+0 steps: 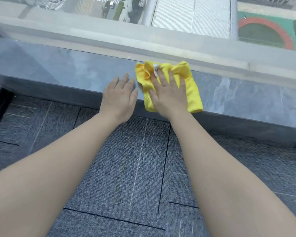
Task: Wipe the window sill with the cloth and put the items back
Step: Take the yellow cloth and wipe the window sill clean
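- The yellow cloth [191, 89] is spread on the grey window sill [72, 71], near its front edge.
- It is pressed flat by the right hand [169, 96], fingers straight.
- The left hand [119, 98], fingers relaxed and holding nothing, is laid just left of it.

Cloth tag [155, 70] print perhaps illegible

The cloth [191, 88] is bright yellow and fleecy, loosely folded into a rough square with its far-left corner bunched into ruffles, where a small white label pokes out. It lies flat on the window sill [75, 69], a grey marbled slab (glossy enough to catch reflections), spanning from the sill's far edge by the glass to its near edge, which it slightly overhangs.
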Available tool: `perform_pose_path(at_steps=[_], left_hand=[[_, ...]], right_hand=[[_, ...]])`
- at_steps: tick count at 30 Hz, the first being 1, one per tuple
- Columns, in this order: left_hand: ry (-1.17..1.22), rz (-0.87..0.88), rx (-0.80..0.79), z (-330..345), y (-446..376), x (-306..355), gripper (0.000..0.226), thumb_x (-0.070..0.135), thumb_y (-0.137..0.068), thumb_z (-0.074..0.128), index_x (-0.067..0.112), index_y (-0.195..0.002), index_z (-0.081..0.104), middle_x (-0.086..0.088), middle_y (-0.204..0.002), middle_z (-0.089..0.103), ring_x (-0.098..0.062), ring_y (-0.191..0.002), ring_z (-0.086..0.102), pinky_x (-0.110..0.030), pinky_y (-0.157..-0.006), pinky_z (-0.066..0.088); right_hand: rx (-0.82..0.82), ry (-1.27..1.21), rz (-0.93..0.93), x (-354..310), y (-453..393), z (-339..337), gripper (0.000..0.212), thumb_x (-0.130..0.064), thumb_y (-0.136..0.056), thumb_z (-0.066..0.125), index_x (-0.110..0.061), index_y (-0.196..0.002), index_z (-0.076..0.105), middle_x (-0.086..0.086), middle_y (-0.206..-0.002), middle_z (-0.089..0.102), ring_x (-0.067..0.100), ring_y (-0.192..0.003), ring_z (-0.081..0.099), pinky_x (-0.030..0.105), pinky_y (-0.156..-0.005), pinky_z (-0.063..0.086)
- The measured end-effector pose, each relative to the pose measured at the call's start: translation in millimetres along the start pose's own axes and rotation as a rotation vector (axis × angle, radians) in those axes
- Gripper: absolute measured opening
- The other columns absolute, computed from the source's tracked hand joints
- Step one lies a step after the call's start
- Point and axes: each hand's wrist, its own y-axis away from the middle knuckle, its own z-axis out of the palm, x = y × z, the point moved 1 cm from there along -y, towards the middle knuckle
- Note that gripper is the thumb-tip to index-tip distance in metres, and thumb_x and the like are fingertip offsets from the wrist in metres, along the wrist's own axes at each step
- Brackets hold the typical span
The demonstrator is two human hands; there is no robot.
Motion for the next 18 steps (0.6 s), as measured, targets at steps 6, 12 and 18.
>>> perform_pose_path(at_steps=[6, 12, 18], left_hand=[[0.026, -0.094, 0.051, -8, 2, 8, 0.046, 0.026, -0.096, 0.028, 0.01, -0.14, 0.027, -0.013, -0.154, 0.021, -0.032, -0.142, 0.016, -0.041, -0.117, 0.012], [0.005, -0.182, -0.002, -15, 26, 9, 0.047, 0.027, -0.096, 0.026, 0.01, -0.141, 0.025, -0.012, -0.154, 0.021, -0.03, -0.142, 0.018, -0.042, -0.117, 0.014], [0.001, -0.163, -0.009, -27, 19, -17, 0.047, 0.026, -0.096, 0.026, 0.01, -0.141, 0.025, -0.012, -0.154, 0.021, -0.029, -0.142, 0.018, -0.043, -0.116, 0.015]], right_hand=[[-0.059, -0.007, -0.195, 25, 26, -3, 0.048, -0.038, -0.098, 0.024, -0.037, -0.146, 0.016, -0.016, -0.159, 0.004, 0.012, -0.148, -0.001, 0.039, -0.119, -0.006], [-0.07, -0.042, 0.096, 40, 33, -6, 0.055, -0.041, -0.098, 0.019, -0.025, -0.149, 0.004, -0.006, -0.16, -0.006, 0.021, -0.148, -0.007, 0.047, -0.118, -0.006], [-0.066, -0.044, 0.091, -18, 10, 0, 0.055, -0.039, -0.098, 0.018, -0.023, -0.149, 0.002, -0.002, -0.16, -0.007, 0.026, -0.147, -0.009, 0.05, -0.116, -0.008]])
